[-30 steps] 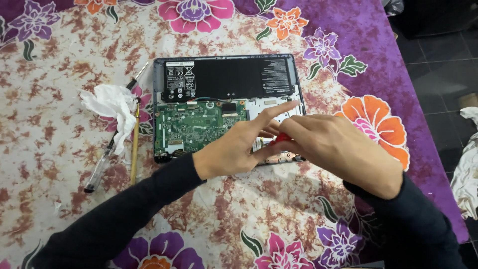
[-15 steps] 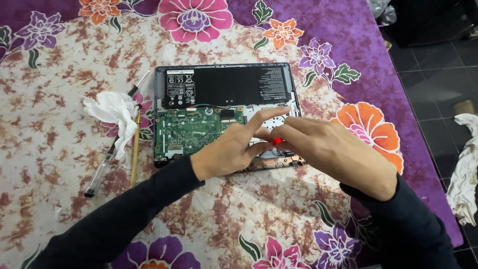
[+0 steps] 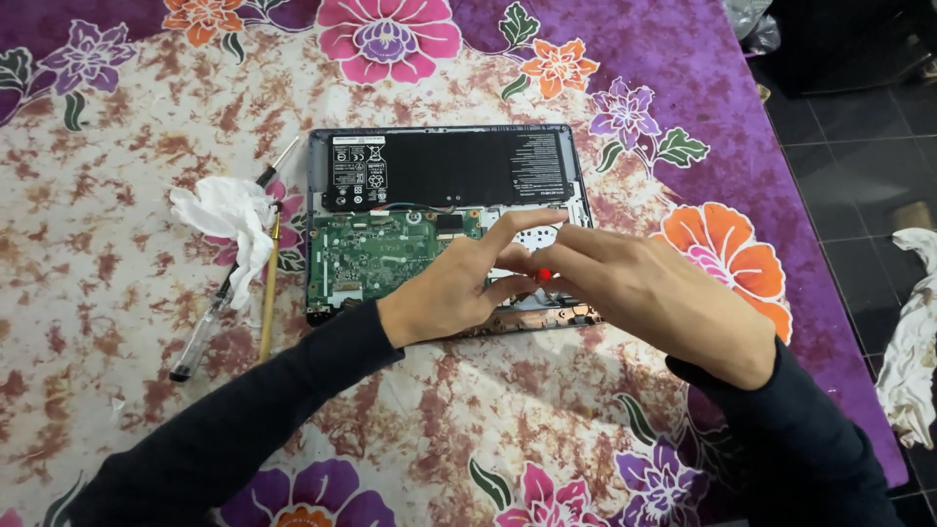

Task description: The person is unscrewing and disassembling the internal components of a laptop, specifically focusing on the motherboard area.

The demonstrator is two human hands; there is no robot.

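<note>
On the floral purple-and-cream cloth (image 3: 468,429), an opened grey laptop base with black battery and green circuit board (image 3: 390,249) lies under both hands. The left hand (image 3: 449,288) and the right hand (image 3: 644,293) meet over its lower right part, fingertips pinching a small red-handled tool (image 3: 543,276) between them. At nine o'clock from the hands lie a crumpled white tissue (image 3: 229,220) and a clear-handled screwdriver (image 3: 200,332).

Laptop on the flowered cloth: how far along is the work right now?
Done: the laptop lies with its bottom cover off, black battery and green circuit board exposed. In hand: the left hand and right hand meet over the board's right edge, pinching a small red object; what it is cannot be told. Left: no cover is in view; a screwdriver and crumpled tissue lie unused.
</note>
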